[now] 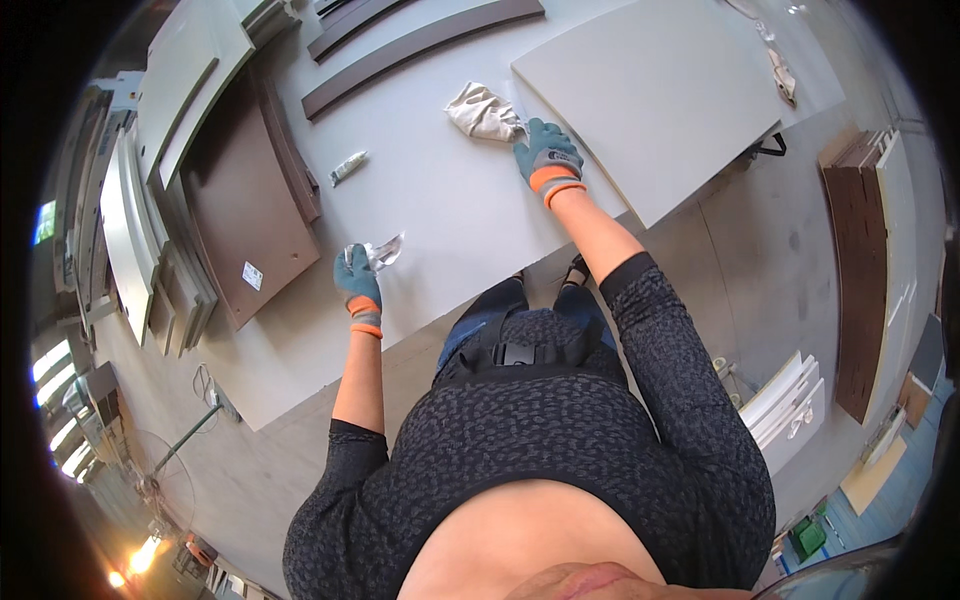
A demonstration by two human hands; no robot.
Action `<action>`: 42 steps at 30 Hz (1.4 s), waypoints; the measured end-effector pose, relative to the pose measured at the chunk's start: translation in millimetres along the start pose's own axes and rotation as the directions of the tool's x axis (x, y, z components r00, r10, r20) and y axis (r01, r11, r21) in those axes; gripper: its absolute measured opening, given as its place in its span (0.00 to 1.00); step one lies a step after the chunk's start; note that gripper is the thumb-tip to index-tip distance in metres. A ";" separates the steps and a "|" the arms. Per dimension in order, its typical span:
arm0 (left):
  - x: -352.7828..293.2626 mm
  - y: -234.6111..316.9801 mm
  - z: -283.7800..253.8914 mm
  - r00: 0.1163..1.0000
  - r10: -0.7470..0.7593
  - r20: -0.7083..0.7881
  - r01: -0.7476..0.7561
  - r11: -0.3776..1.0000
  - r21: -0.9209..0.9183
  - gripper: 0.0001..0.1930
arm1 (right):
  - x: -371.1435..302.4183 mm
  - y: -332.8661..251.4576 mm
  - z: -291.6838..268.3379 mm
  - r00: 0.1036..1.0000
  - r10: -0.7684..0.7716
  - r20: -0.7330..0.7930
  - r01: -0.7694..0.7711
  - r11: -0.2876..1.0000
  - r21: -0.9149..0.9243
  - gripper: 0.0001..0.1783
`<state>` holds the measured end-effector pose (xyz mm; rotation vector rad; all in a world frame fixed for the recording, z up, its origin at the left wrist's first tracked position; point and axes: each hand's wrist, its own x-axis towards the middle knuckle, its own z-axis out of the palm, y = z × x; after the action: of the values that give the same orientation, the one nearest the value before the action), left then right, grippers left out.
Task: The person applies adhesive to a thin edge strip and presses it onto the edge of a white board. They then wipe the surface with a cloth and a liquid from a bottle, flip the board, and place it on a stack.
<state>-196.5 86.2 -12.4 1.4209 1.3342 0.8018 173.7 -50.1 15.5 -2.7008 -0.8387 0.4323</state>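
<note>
My left hand (pixel 357 275), in a teal and grey glove with an orange cuff, is closed around a shiny silver piece (pixel 385 252) with a flared, pointed end. Whether that is a crumpled foil tube or a metal blade is not clear. On the pale table (pixel 440 220), a small whitish tube (pixel 348 168) lies just beyond it. My right hand (pixel 550 150), gloved alike, is curled at the narrow end of a bunched off-white cloth (pixel 483 112) and seems to grip it. Beside this hand lies a large light grey panel (pixel 660 100).
Brown panels (pixel 245 190) and pale boards (pixel 190 90) are stacked at the left. Long dark strips (pixel 420 52) lie across the far side. A black clamp-like handle (pixel 768 147) juts below the grey panel. More panels (pixel 858 270) stand at the right; a fan (pixel 150 485) is lower left.
</note>
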 end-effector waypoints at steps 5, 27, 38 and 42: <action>0.3 10.0 10.8 0.958 -0.282 -0.046 0.260 0.928 -0.268 0.07 | 32.7 5.7 16.9 0.996 0.032 0.083 -0.024 0.996 -0.090 0.14; -8.5 92.9 221.9 0.787 0.521 0.330 -0.593 0.493 0.637 0.35 | -62.7 -4.4 45.8 0.856 -0.429 0.290 0.330 0.884 0.332 0.11; 76.3 72.8 310.9 0.773 0.535 0.341 -0.630 0.583 0.513 0.15 | -50.5 196.5 -78.1 0.781 -0.560 0.275 0.310 0.731 0.608 0.20; 25.7 108.0 349.2 0.963 0.269 -0.032 -0.249 0.923 0.293 0.13 | -28.8 248.6 -124.3 0.863 -0.424 0.275 0.143 0.727 0.671 0.19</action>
<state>167.7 46.1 -16.7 1.8428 1.3747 0.8624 320.4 -285.6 48.5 -1.8263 -0.9820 1.0280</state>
